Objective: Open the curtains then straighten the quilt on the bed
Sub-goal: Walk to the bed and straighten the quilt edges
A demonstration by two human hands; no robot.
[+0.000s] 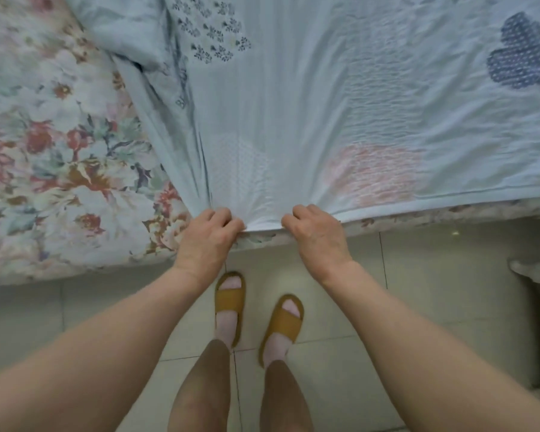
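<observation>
Fingertips tucked out of sight under the hem. Pale blue quilt [293, 120] spread over floral sheet [53, 157], near edge at the bedside, bunched toward left hand [207, 236]; right hand [317, 233] just beside, both clamped on it. Tiled floor [434, 291] below; yellow slippers [231, 302].

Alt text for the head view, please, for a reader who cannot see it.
Both hands, left hand and right hand, grip the near edge of a pale blue quilt, bunched at left over a floral sheet. Below, feet in mustard slippers stand on a tiled floor.
</observation>
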